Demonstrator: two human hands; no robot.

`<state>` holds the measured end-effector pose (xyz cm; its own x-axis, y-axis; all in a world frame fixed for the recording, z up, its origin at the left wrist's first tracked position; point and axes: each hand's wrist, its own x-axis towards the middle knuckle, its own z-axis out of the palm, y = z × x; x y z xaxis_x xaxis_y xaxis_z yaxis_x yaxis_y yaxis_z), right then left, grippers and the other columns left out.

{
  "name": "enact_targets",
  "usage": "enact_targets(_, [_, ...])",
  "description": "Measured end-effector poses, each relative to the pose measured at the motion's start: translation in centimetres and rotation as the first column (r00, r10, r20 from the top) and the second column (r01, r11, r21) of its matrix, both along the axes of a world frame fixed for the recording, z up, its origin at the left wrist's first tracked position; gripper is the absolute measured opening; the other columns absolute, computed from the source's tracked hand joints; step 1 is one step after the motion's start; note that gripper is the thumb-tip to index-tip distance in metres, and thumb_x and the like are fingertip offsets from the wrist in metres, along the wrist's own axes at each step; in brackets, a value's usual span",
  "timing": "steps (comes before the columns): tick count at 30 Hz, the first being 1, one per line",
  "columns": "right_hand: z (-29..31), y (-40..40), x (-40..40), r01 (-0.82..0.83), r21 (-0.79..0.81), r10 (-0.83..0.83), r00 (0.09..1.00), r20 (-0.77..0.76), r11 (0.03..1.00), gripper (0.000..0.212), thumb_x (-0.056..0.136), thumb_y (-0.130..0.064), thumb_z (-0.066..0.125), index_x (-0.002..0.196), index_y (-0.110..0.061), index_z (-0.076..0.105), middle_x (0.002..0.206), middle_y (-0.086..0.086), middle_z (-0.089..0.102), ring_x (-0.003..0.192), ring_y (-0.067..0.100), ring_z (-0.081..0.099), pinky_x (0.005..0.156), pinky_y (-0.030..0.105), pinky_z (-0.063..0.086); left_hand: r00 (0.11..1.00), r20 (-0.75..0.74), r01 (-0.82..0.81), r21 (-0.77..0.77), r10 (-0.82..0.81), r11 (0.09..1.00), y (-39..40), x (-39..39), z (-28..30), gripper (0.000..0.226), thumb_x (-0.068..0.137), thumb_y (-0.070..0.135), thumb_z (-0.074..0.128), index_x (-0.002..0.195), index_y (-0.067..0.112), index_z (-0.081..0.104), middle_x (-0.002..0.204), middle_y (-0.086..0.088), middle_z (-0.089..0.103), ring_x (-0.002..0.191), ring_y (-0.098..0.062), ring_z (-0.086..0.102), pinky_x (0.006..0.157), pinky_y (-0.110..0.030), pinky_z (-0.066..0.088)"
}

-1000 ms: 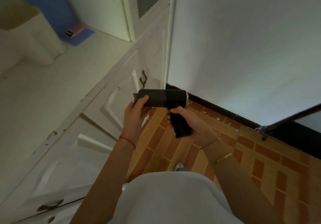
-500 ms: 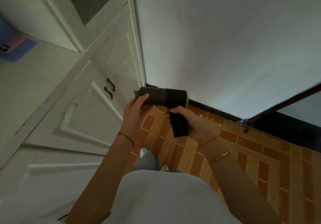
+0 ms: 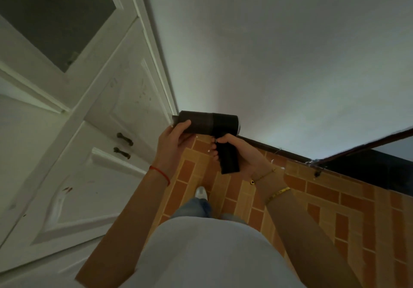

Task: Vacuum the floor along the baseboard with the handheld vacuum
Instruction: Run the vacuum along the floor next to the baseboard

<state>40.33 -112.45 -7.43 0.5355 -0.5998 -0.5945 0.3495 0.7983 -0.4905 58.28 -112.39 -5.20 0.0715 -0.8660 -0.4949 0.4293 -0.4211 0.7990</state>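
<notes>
Vacuum: we hold the black handheld vacuum (image 3: 207,123) in the air in front of our body, well above the floor, its barrel lying roughly level with the nozzle end pointing to our left
Right hand: our right hand (image 3: 240,154) is wrapped closed round the vacuum's handle, which hangs down from the barrel, with our fingers (image 3: 215,148) curled over its front
Left hand: our left hand (image 3: 173,141) is cupped partly closed under the nozzle end of the barrel, with the thumb lying against its side
Floor: orange and tan brick-pattern tiles (image 3: 324,196) lie below our hands; a few small pale scraps (image 3: 273,160) lie on the tiles just beside the baseboard
Baseboard: a dark baseboard strip (image 3: 279,150) runs along the foot of the white wall (image 3: 279,53), passing behind the vacuum
Cabinet: white cabinet doors (image 3: 78,165) with two dark handles (image 3: 124,138) stand to our left
Rod: a dark thin rod (image 3: 362,146) slants down to the baseboard on the right; we cannot tell what it belongs to
Us: a white shoe (image 3: 201,192) shows on the tiles below the vacuum, and we wear a red thread (image 3: 159,171) on the left wrist and gold bracelets (image 3: 277,192) on the right
</notes>
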Motion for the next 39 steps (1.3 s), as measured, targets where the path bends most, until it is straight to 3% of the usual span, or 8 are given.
enact_targets(5, [-1.6, -5.3, -0.6, 0.023, 0.033, -0.023, 1.000, -0.008, 0.999, 0.005, 0.086, -0.013, 0.057, 0.090, -0.011, 0.060, 0.080, 0.002, 0.058, 0.072, 0.014, 0.053, 0.071, 0.025, 0.046, 0.999, -0.037, 0.015, 0.070, -0.013, 0.997, -5.7, -0.4, -2.4, 0.014, 0.097, 0.013, 0.057, 0.107, 0.006, 0.064, 0.092, -0.007, 0.075, 0.086, -0.015, 0.074, 0.080, -0.026, 0.061])
enact_targets(9, [-3.7, -8.8, -1.2, 0.023, 0.060, -0.021, 0.999, -0.029, 0.998, 0.006, 0.087, -0.011, 0.055, 0.088, -0.010, 0.060, 0.077, 0.002, 0.058, 0.069, 0.013, 0.053, 0.067, 0.023, 0.047, 0.996, -0.085, 0.000, 0.127, 0.011, 0.992, -9.3, -1.2, -5.5, 0.016, 0.097, 0.012, 0.057, 0.109, 0.004, 0.063, 0.087, -0.007, 0.076, 0.084, -0.016, 0.074, 0.077, -0.027, 0.061])
enact_targets(12, [-7.5, -11.2, -1.7, -0.002, 0.066, 0.005, 0.999, -0.040, 0.998, 0.005, 0.086, -0.012, 0.055, 0.085, -0.011, 0.060, 0.076, 0.002, 0.057, 0.068, 0.013, 0.052, 0.065, 0.022, 0.047, 0.995, -0.088, -0.040, 0.159, 0.055, 0.986, -11.4, -1.7, -9.5, 0.024, 0.095, 0.011, 0.059, 0.116, 0.000, 0.062, 0.102, -0.014, 0.074, 0.099, -0.024, 0.071, 0.095, -0.035, 0.057])
enact_targets(15, [-12.7, -13.3, -2.1, -0.017, 0.083, 0.019, 0.999, -0.027, 0.996, 0.003, 0.083, -0.013, 0.059, 0.084, -0.011, 0.061, 0.077, 0.002, 0.056, 0.069, 0.013, 0.052, 0.065, 0.023, 0.048, 0.994, -0.082, -0.051, 0.185, 0.067, 0.981, -13.3, -2.1, -14.5, 0.027, 0.094, 0.013, 0.061, 0.119, 0.002, 0.062, 0.104, -0.013, 0.074, 0.101, -0.024, 0.070, 0.102, -0.039, 0.052])
enact_targets(18, [-19.1, -15.1, -2.5, -0.028, 0.087, 0.030, 0.999, -0.020, 0.996, 0.004, 0.081, -0.014, 0.060, 0.085, -0.012, 0.062, 0.078, 0.002, 0.056, 0.069, 0.014, 0.053, 0.067, 0.024, 0.048, 0.996, -0.062, -0.047, 0.175, 0.059, 0.983, -14.9, -2.5, -20.4, 0.015, 0.096, 0.011, 0.058, 0.109, 0.009, 0.064, 0.089, -0.003, 0.077, 0.089, -0.015, 0.073, 0.089, -0.029, 0.057])
enact_targets(22, [-28.2, -17.2, -2.9, -0.048, 0.088, 0.050, 0.999, -0.017, 0.995, 0.008, 0.077, -0.016, 0.065, 0.085, -0.013, 0.064, 0.079, 0.002, 0.057, 0.071, 0.014, 0.053, 0.069, 0.026, 0.045, 0.997, -0.060, -0.038, 0.159, 0.048, 0.987, -16.8, -2.5, -29.2, 0.018, 0.097, 0.011, 0.056, 0.113, 0.007, 0.064, 0.094, -0.004, 0.076, 0.094, -0.015, 0.072, 0.082, -0.024, 0.059])
enact_targets(27, [-39.7, -19.4, -3.0, -0.072, 0.046, 0.073, 0.997, -0.027, 0.996, 0.013, 0.075, -0.017, 0.068, 0.087, -0.013, 0.063, 0.081, 0.002, 0.057, 0.072, 0.014, 0.054, 0.070, 0.026, 0.047, 0.998, -0.039, -0.035, 0.128, 0.040, 0.991, -18.6, -2.2, -40.6, 0.031, 0.097, 0.011, 0.057, 0.126, 0.001, 0.059, 0.104, -0.005, 0.073, 0.100, -0.015, 0.071, 0.085, -0.023, 0.057])
enact_targets(39, [-62.0, -20.6, -2.1, -0.094, -0.055, 0.090, 0.993, -0.075, 0.994, 0.012, 0.085, -0.019, 0.062, 0.093, -0.011, 0.060, 0.078, 0.002, 0.057, 0.069, 0.014, 0.053, 0.071, 0.025, 0.048, 0.996, 0.008, 0.089, -0.014, -0.089, 0.996, -20.2, -0.4, -64.1, 0.037, 0.096, 0.018, 0.057, 0.131, 0.006, 0.056, 0.116, -0.009, 0.069, 0.112, -0.020, 0.068, 0.095, -0.026, 0.055])
